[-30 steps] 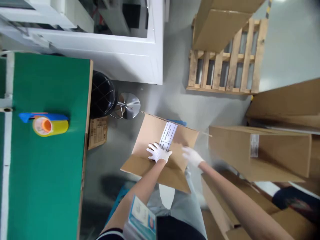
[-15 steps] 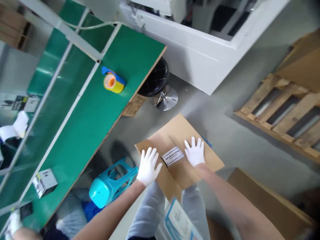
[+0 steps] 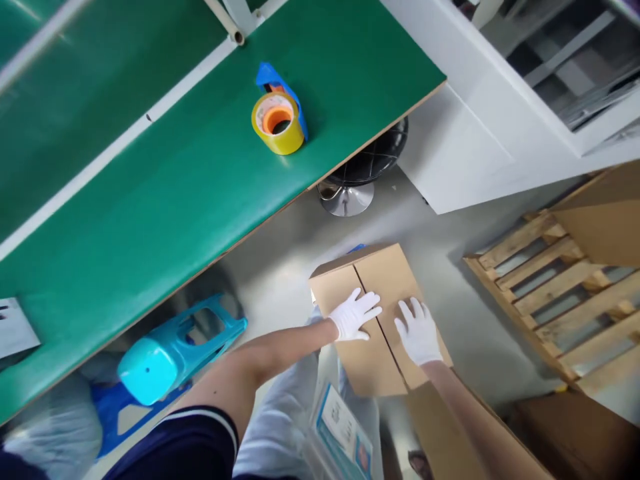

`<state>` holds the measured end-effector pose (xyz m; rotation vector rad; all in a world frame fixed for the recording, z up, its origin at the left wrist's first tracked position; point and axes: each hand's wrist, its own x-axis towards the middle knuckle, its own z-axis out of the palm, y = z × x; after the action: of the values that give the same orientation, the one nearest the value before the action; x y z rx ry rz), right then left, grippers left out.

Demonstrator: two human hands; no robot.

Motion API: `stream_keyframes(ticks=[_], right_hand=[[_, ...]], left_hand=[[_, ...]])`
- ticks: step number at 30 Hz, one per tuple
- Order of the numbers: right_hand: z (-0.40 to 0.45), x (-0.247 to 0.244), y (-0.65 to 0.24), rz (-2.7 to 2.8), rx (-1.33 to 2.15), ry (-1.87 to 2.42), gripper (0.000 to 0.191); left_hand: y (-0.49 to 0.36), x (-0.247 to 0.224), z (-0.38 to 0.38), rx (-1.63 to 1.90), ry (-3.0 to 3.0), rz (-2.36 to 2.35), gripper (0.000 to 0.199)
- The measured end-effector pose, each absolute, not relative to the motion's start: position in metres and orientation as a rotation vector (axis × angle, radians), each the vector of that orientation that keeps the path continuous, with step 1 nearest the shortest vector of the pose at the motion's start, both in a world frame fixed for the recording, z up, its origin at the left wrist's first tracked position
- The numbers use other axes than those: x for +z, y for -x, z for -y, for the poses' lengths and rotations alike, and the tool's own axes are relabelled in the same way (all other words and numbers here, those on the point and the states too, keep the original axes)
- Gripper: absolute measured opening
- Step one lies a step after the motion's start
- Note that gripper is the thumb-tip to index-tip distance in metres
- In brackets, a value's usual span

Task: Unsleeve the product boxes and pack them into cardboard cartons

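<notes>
Between my hands and the floor is a brown cardboard box [image 3: 385,270], its two top flaps folded down and meeting at a narrow dark seam. My left hand [image 3: 354,316], in a white glove, lies with fingers spread on the left flap, its tips reaching the seam. On the right flap rests my gloved right hand [image 3: 419,333], fingers also apart. Neither hand grasps anything. What lies under the flaps is hidden. A yellow tape roll on a blue and orange dispenser [image 3: 280,120] sits on the green table, beyond my reach.
The green table [image 3: 150,220] runs along the left. Below its edge are a turquoise stool [image 3: 155,367] and a black round seat [image 3: 370,157]. A wooden pallet [image 3: 555,287] lies on the right. Another open carton [image 3: 445,427] stands beside my right forearm. A white machine [image 3: 465,147] is at the back.
The box's side flaps have swung down over the printed label inside, leaving a thin seam. Both hands have moved onto these flaps. My view has shifted toward the table.
</notes>
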<state>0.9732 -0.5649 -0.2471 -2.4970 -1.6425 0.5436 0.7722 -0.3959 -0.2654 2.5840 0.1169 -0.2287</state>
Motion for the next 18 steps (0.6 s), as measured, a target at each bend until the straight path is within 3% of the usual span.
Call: stream_keyframes(ticks=[5, 12, 15, 18], right_hand=[[0.462, -0.168, -0.98, 1.663, 0.481, 2.353, 0.049], [0.155, -0.01, -0.949, 1.497, 0.374, 1.936, 0.056], [0.032, 0.007, -0.929, 1.41, 0.607, 1.944, 0.058], [-0.029, -0.004, -0.92, 1.275, 0.871, 2.069, 0.027]], left_hand=[[-0.754, -0.272, 0.406, -0.163, -2.545, -0.171, 0.089], [-0.754, -0.279, 0.41, -0.02, -2.853, -0.21, 0.087], [-0.752, -0.282, 0.413, 0.053, -2.976, -0.261, 0.086], [-0.751, -0.286, 0.413, 0.106, -3.013, -0.294, 0.083]])
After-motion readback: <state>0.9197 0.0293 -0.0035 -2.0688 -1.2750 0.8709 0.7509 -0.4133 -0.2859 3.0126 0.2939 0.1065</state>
